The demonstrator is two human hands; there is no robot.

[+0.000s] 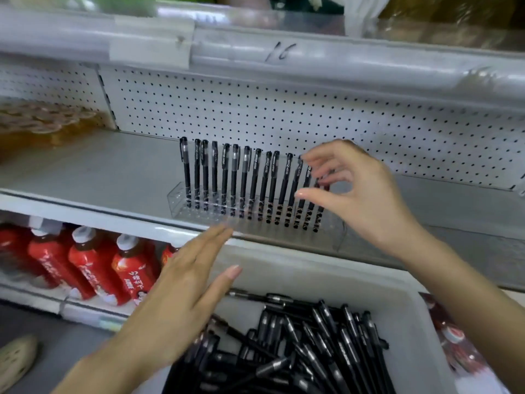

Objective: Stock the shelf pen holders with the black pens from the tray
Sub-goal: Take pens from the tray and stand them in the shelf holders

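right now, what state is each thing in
pen holder: on the shelf, one row of pens in it
standing pens: upright, capped
tray: holds loose pens, piled
left hand: open, empty
right hand: at the rightmost pens, grip unclear
red bottles: capped

Grey shelf [99, 166]: clear pen holder [177, 198] near front edge.

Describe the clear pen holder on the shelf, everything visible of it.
The pen holder is a long, low box of what looks like clear plastic, with small holes in its top. It lies flat on the grey shelf near the front edge. A row of black pens stands in it, caps up, the rightmost leaning slightly. The right hand is among the rightmost pens; whether it grips one is unclear. The blurred left hand is close to its front; contact cannot be judged.
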